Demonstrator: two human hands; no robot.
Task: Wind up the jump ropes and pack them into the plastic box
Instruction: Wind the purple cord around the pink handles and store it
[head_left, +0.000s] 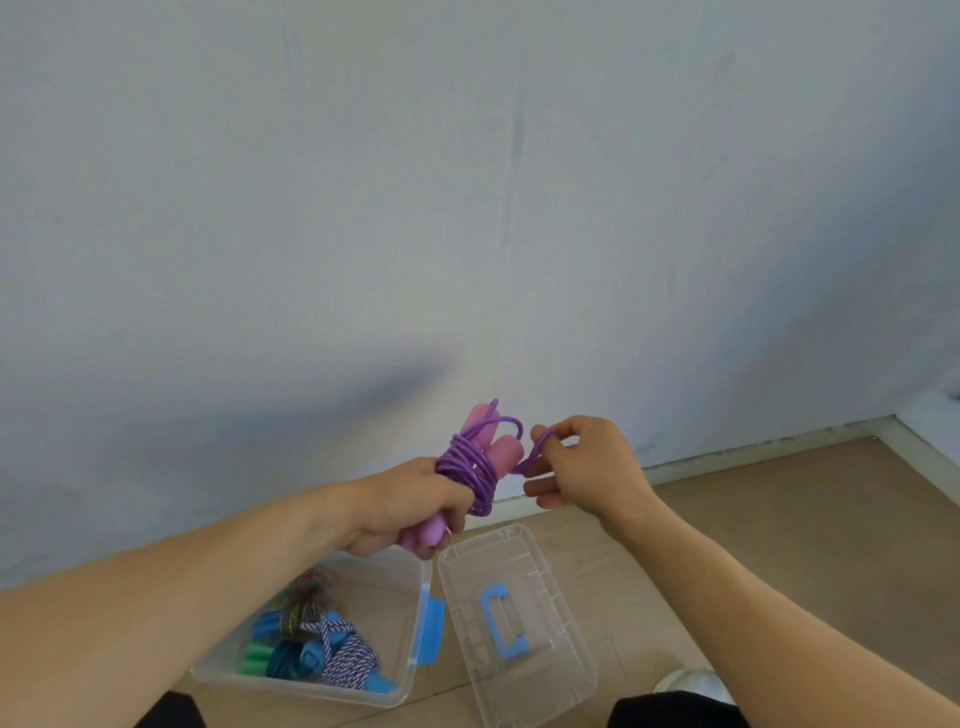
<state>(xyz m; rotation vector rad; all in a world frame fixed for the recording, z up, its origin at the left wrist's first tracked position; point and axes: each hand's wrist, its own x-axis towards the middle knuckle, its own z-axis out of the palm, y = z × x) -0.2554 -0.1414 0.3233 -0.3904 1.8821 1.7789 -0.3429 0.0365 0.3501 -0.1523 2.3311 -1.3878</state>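
A person's left hand (410, 506) grips two pink foam handles (480, 441) of a purple plastic jump rope (467, 465), fingers curled round the lower ends, the cord wound in many turns about the handles just above the fist. To its right, the right hand (582, 462) pinches the last loose loop of the purple cord between thumb and fingers, held close beside the bundle in front of a pale blue-grey wall (467, 182). Below, on a light wooden floor (753, 519), an open clear plastic box (400, 696) with blue clips holds wound ropes (317, 644) with blue and green handles. Just right of it lies the clear lid (519, 623), its blue carry handle (501, 621) facing up.
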